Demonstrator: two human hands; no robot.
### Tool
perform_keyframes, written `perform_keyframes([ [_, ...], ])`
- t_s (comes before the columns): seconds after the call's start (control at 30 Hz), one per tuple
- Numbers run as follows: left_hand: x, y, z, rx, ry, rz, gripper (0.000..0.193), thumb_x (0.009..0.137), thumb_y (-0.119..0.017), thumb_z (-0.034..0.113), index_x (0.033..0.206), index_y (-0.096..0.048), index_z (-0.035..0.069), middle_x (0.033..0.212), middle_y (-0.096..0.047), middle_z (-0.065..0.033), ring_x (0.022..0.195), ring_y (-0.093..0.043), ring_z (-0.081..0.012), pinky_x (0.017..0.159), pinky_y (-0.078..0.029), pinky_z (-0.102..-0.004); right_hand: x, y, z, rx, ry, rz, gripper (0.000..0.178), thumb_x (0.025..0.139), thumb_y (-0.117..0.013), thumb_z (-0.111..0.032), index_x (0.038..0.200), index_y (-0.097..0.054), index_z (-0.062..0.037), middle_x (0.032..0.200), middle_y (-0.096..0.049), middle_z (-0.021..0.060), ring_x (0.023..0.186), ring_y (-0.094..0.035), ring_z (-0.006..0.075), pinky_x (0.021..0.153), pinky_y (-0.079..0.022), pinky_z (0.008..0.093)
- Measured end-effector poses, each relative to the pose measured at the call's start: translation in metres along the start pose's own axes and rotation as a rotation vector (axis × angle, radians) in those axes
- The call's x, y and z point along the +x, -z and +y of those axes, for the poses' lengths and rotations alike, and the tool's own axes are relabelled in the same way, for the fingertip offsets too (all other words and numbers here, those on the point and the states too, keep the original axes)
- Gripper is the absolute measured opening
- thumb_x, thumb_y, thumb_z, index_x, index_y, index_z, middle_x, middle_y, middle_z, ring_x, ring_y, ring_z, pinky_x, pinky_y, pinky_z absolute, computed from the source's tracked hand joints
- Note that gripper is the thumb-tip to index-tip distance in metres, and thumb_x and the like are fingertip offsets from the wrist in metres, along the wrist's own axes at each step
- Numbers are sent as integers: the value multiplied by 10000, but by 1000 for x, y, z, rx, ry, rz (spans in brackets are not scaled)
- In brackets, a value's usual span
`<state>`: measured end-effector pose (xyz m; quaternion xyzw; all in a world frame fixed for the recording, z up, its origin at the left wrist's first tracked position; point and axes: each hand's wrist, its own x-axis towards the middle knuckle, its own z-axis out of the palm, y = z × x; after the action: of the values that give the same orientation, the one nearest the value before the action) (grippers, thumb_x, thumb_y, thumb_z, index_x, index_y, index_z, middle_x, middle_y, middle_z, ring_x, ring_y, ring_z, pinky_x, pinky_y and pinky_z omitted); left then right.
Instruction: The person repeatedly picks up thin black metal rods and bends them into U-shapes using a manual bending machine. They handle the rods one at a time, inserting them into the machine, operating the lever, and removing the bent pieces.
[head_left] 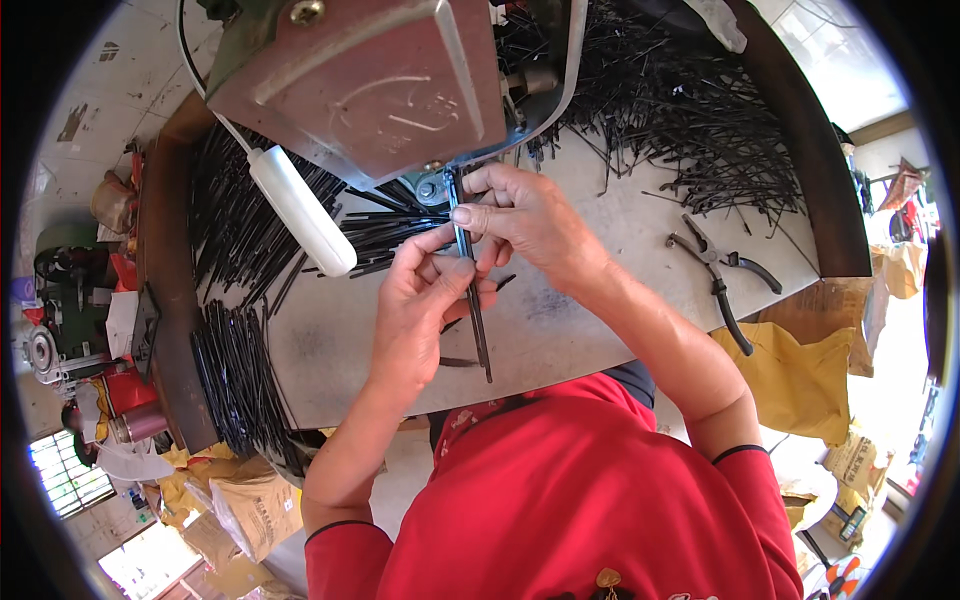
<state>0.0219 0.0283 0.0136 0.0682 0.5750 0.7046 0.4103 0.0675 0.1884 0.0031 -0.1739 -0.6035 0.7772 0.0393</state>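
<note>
A pair of thin black rods [476,320], lying close together, runs down from the underside of a machine with a reddish-brown housing [370,90]. My left hand [425,305] is closed around their middle, with thumb and fingers pinching. Higher up, just below the machine's head, my right hand [530,220] pinches their upper part between thumb and fingers. The top ends sit beside a metal bolt fitting [430,188], and whether they touch it I cannot tell. Below my hands the lower ends hang free over the tabletop.
Black rods [255,220] lie heaped at the left, with another stack [235,375] nearer. Thin black pieces with bent ends [700,130] pile up at the back right. Black-handled pliers [722,272] lie on the metal table [560,330]. A white lamp [303,212] hangs left of my hands.
</note>
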Motion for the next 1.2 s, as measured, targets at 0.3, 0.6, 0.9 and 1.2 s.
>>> perform_keyframes([
  [0.3, -6, 4, -20, 597, -397, 142, 364, 879, -625, 80, 1224, -556, -17, 793, -623, -50, 700, -610, -89, 658, -495, -228, -6, 3, -9, -15, -54, -25, 268, 824, -684, -187, 967, -564, 5, 712, -636, 84, 466, -519, 94, 408, -379, 222],
  [0.6, 35, 53, 18, 360, -369, 295, 285, 864, -646, 76, 1119, -577, -30, 888, -670, -127, 775, -655, -163, 731, -524, -256, 4, 28, 1, 475, -22, 140, 166, 933, -540, -145, 1005, -480, -9, 961, -639, 209, 888, -667, 256, 756, -548, 307],
  [0.9, 42, 20, 11, 92, -482, 235, 135, 904, -577, 42, 1006, -495, 5, 924, -649, -174, 854, -679, -233, 767, -556, -282, 2, 17, 16, 673, 106, 199, 209, 963, -487, -110, 1087, -451, 54, 1057, -593, 215, 999, -637, 283, 877, -539, 325],
  [1.2, 45, 18, 6, 9, -408, 274, 113, 904, -568, 40, 984, -503, -6, 940, -650, -197, 853, -678, -243, 752, -568, -277, 5, 18, 25, 678, 138, 206, 217, 953, -509, -114, 1075, -467, 61, 1035, -602, 215, 1000, -637, 283, 881, -536, 338],
])
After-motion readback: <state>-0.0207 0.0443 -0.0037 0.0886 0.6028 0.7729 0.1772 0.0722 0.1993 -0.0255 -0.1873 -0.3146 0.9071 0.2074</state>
